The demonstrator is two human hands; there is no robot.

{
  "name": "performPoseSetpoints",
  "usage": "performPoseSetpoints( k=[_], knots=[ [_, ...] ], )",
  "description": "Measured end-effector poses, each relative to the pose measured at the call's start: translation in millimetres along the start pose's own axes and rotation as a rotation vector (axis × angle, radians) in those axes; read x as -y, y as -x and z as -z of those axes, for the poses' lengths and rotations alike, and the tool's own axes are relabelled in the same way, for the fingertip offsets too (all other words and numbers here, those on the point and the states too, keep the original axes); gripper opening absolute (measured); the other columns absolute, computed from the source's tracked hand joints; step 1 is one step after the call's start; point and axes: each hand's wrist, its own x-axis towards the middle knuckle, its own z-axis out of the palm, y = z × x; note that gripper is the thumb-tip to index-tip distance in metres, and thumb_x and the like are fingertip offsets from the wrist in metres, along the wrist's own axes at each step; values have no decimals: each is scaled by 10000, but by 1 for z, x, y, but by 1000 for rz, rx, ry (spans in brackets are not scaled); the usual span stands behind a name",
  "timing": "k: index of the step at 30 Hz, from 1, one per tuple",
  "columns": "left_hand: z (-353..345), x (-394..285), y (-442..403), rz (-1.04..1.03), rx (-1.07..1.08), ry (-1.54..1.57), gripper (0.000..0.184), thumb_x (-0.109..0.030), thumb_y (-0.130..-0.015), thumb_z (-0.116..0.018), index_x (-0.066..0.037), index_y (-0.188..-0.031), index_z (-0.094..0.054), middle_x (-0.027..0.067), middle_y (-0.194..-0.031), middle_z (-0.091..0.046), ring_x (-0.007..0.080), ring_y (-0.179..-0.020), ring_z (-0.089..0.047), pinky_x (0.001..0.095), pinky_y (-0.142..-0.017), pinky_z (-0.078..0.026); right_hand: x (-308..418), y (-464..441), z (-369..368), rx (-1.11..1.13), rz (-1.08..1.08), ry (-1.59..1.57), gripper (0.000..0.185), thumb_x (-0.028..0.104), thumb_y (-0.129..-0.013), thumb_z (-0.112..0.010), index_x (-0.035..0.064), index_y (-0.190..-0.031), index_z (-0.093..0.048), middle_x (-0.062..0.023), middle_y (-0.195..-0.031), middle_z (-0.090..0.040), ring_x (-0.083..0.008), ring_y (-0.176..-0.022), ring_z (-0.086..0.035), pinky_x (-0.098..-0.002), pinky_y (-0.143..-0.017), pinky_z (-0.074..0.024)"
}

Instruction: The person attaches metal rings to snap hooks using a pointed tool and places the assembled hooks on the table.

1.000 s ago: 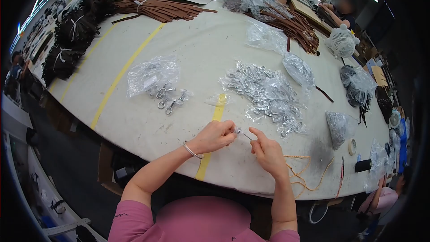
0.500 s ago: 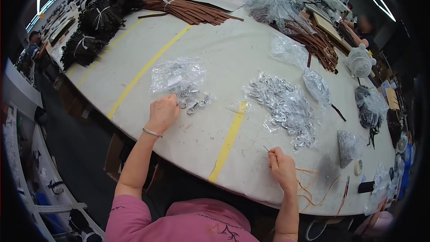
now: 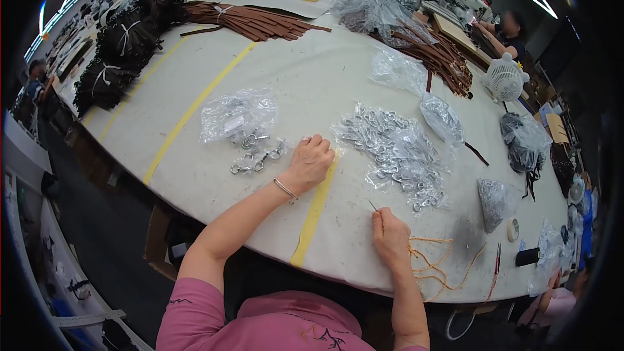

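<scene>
My left hand (image 3: 312,161), with a bracelet at the wrist, is over the yellow stripe with its fingers curled together. Whatever it may hold is hidden. Just to its right spreads a pile of metal snap hooks (image 3: 390,149), many in clear plastic. On its left lie a few loose snap hooks (image 3: 257,156) below a clear plastic bag (image 3: 239,114). Near the table's front edge my right hand (image 3: 391,237) is closed on a thin needle (image 3: 373,206), its tip pointing up and left. Orange cord (image 3: 432,266) trails on the table beside that hand.
Brown straps (image 3: 260,21) and dark bundles (image 3: 123,45) lie at the back left. More straps (image 3: 442,58) under plastic are at the back right, near a white fan (image 3: 506,78). A black thread spool (image 3: 527,257), tape roll (image 3: 513,229) and tweezers-like tool (image 3: 498,263) are at right.
My left hand has moved right, from the loose snap hooks to the edge of the large pile. My right hand stays low with the needle. The view has shifted slightly.
</scene>
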Motion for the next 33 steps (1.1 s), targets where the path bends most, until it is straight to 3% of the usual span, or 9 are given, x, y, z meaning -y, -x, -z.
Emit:
performPoseSetpoints(
  k=[4,6,12,15,19,22,25,28,33],
  knots=[
    [2,-6,5,-25,6,-35,49,-69,-670,-559,-48,-713,-550,71,-766,-544,220,-824,-501,346,-737,-396,3,-24,11,22,-94,-86,169,209,-837,-521,54,-900,-540,-129,-646,-595,-310,-596,-585,-405,-556,-431],
    [-3,-8,2,17,-11,4,91,-62,-674,-553,-36,-761,-549,82,-813,-554,233,-864,-500,358,-775,-394,0,-40,5,-112,-17,59,206,232,-818,-546,56,-924,-533,-119,-666,-603,-299,-595,-595,-401,-555,-448],
    [19,-30,0,-18,-166,32,355,-59,-691,-558,2,-1036,-504,134,-1103,-498,269,-1074,-447,379,-902,-362,-29,-63,-27,-66,107,354,159,173,-798,-534,50,-898,-520,-114,-672,-612,-292,-558,-598,-370,-524,-470],
    [23,-44,9,-26,-85,221,438,-73,-700,-577,4,-1118,-476,145,-1168,-472,279,-1126,-424,387,-929,-354,-29,-66,-20,-130,104,228,90,129,-780,-535,49,-821,-531,-109,-657,-606,-303,-539,-591,-358,-496,-453],
    [20,-61,11,19,-129,520,437,-103,-714,-608,-3,-1119,-480,152,-1180,-470,292,-1131,-420,391,-929,-361,-10,-57,3,-111,65,-312,73,81,-764,-548,15,-741,-531,-101,-615,-560,-223,-476,-538,-331,-473,-415],
    [5,-71,5,31,-129,765,330,-121,-729,-621,-1,-1023,-533,153,-1077,-546,291,-1038,-496,353,-875,-409,-7,-54,7,-35,89,-564,96,73,-773,-550,-8,-726,-526,-77,-610,-532,-146,-458,-473,-297,-456,-386],
    [16,-71,1,206,267,974,227,-126,-752,-616,13,-921,-556,122,-897,-612,236,-886,-578,312,-790,-457,-10,-53,5,25,-31,-767,113,96,-804,-538,-1,-748,-528,-38,-622,-528,-78,-464,-435,-234,-431,-351],
    [15,-69,5,195,306,1167,140,-105,-795,-575,13,-871,-563,77,-743,-619,151,-716,-600,257,-650,-487,1,-53,13,82,-202,-985,116,124,-828,-528,23,-773,-533,-9,-630,-536,-36,-459,-434,-177,-397,-312],
    [11,-60,11,593,207,1514,109,-78,-849,-498,15,-865,-554,55,-691,-602,72,-556,-566,203,-484,-474,4,-58,20,39,-343,-911,136,127,-823,-544,-3,-791,-570,-27,-645,-559,-39,-487,-441,-187,-407,-351]
  ],
)
